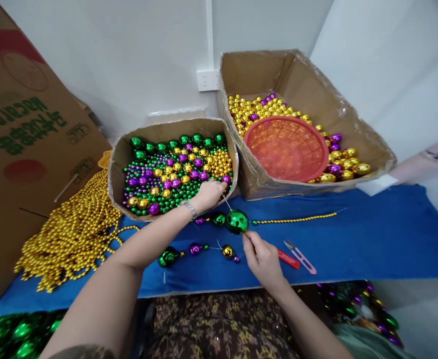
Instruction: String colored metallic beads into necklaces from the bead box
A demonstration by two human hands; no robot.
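Observation:
My right hand (261,259) pinches the lower edge of a large shiny green ball bead (237,222), held just above the blue cloth. From the top of this bead a thin pale thread (227,202) runs up toward my left hand (212,193). That hand is over the front right corner of the smaller carton (116,172), fingers closed beside a purple bead (226,179); what they grip is hidden. Beyond the green bead lies a string of small gold beads (297,219). Nearer me, a short strand has a green ball (167,257), a purple ball (195,249) and a gold ball (227,251).
Pink thread snips (301,257) and a red tool (288,259) lie right of my right hand. Gold bead strands (76,224) are heaped at left beside a tall carton (35,149). A larger carton (256,187) holds loose beads and a red basket (286,119).

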